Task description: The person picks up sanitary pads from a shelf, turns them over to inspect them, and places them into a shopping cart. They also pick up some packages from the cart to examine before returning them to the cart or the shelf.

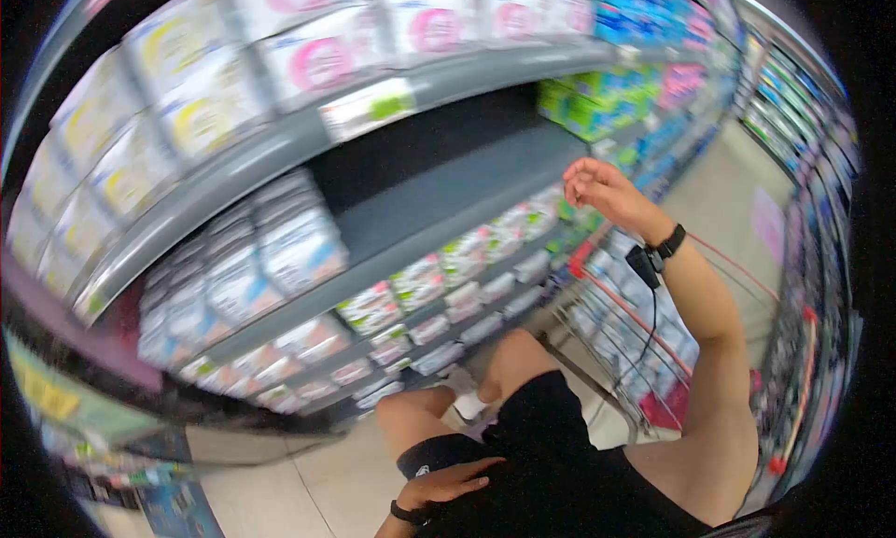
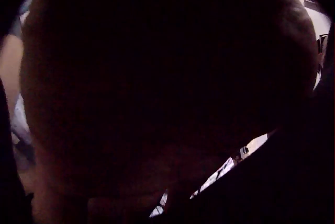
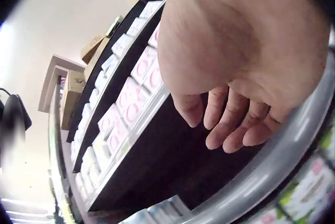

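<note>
My right hand [image 1: 605,195] is raised in front of the shelf with its fingers loosely bent and nothing in them. In the right wrist view the palm of that hand [image 3: 235,62] shows bare, fingers hanging before a dark gap in the shelf. Down at my lap, the left hand [image 1: 453,484] lies flat against the black clothing [image 1: 523,426]. The left wrist view is almost wholly dark, filled by the hand. White-and-blue packs [image 1: 294,244] stand in a row on the shelf board [image 1: 457,179], left of the bare stretch nearest my right hand.
A shopping cart with a red handle [image 1: 644,323] and packs inside stands at my right. Above, white boxes with pink circles [image 1: 434,25] line the upper shelf. Green boxes [image 1: 597,104] sit further along. Floral packs [image 1: 420,281] fill the shelf below. An aisle floor [image 1: 719,174] runs beyond.
</note>
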A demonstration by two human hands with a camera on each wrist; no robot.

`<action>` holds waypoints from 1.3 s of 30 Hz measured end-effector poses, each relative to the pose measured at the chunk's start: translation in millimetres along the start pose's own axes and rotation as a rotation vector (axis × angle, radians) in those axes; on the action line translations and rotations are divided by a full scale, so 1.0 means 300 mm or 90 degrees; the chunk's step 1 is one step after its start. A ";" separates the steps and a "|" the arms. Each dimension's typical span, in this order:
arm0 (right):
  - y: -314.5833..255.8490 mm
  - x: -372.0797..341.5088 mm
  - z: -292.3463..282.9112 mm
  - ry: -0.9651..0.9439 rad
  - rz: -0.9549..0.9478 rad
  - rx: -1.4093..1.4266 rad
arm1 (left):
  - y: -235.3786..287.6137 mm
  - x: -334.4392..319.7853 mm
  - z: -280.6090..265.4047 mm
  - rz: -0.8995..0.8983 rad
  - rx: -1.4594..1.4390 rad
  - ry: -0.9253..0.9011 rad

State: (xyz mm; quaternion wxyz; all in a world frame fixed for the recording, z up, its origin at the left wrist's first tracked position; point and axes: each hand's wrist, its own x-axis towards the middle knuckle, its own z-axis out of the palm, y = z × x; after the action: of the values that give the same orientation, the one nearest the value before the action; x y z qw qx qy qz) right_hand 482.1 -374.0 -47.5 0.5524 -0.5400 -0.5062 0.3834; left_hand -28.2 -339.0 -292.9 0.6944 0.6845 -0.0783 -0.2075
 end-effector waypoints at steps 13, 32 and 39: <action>0.326 -1.201 -0.596 0.793 0.264 0.103 | 0.098 0.280 -0.067 -0.150 0.064 -0.264; 1.174 -0.977 -0.571 -0.037 0.499 -0.720 | 0.090 0.392 -0.068 -0.193 0.039 -0.160; 0.942 -1.009 -0.574 0.169 0.467 -0.615 | -0.005 0.377 -0.042 -0.091 0.073 -0.146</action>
State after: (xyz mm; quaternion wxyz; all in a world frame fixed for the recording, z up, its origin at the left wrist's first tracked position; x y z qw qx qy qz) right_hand 625.9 -668.8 -353.3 0.1361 -0.9109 -0.3311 0.2050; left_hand 78.5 -372.1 -314.8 0.6240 0.6987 -0.1205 -0.3285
